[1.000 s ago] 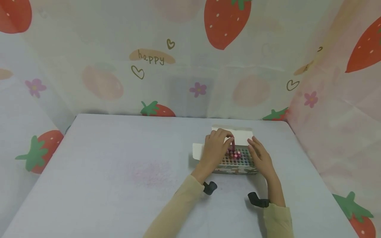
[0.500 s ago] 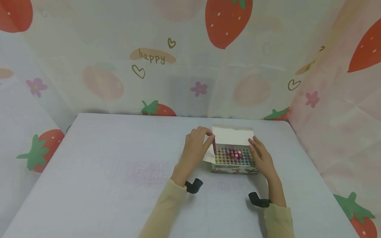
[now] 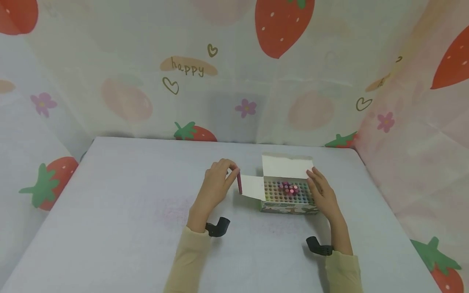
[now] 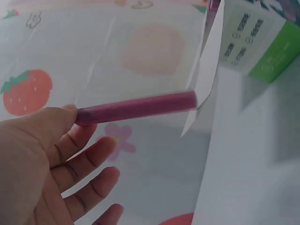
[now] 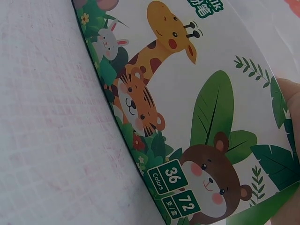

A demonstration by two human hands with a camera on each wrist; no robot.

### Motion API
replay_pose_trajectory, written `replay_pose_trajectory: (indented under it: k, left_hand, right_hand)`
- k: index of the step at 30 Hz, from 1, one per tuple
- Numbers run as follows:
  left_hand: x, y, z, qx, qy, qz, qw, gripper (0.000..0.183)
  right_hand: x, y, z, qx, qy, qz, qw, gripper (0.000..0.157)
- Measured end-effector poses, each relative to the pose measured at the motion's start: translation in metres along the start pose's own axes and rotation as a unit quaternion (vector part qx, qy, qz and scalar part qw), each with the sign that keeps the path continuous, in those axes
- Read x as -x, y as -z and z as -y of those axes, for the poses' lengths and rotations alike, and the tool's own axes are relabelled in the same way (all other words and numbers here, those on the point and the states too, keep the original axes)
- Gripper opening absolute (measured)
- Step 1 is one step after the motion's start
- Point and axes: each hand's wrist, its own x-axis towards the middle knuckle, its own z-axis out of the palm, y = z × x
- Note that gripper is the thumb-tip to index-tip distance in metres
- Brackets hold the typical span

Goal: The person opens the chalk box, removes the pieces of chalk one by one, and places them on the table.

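Note:
My left hand (image 3: 214, 185) pinches a dark magenta chalk stick (image 4: 140, 108) by one end between thumb and index finger. The other fingers are spread beneath it in the left wrist view. In the head view the chalk hangs nearly upright, just beyond the side flap (image 3: 253, 187) of a chalk box. The box (image 3: 280, 208) has its lid raised and holds rows of coloured sticks, several purple and pink ones standing higher than the others. Against the box's right side rests my right hand (image 3: 323, 194), its fingers relaxed. Animal drawings cover the box front (image 5: 178, 93) in the right wrist view.
A white table (image 3: 121, 195) carries faint pink smudges left of the box and in front of it. Strawberry-printed cloth (image 3: 146, 40) hangs behind the table and along both sides. A black wrist mount (image 3: 218, 227) sits on the left wrist, another mount (image 3: 318, 246) on the right.
My left hand has lifted the chalk stick out over the box and carried it left, past the side flap. The flap swung inward, then back out. My right hand stays on the box.

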Motion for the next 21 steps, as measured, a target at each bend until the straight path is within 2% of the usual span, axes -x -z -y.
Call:
replay_pose_trajectory:
  k: [6,12,16,21]
  left_hand:
    - [0.005,0.014,0.014,0.005,0.017,0.030,0.9994,0.022]
    - [0.010,0.022,0.027,-0.013,0.059,0.079,0.9950,0.022]
    - [0.011,0.016,0.037,-0.046,0.085,0.102,0.9901,0.023]
    - [0.010,0.002,0.051,-0.086,0.118,0.125,0.9814,0.023]
  right_hand:
    - [0.000,0.000,0.000,0.002,-0.005,-0.005,1.000,0.048]
    - [0.000,-0.001,0.000,0.001,-0.008,-0.003,1.000,0.048]
    - [0.000,0.000,-0.001,-0.006,-0.007,-0.001,1.000,0.048]
    - [0.001,0.000,0.000,-0.012,-0.005,0.000,1.000,0.049]
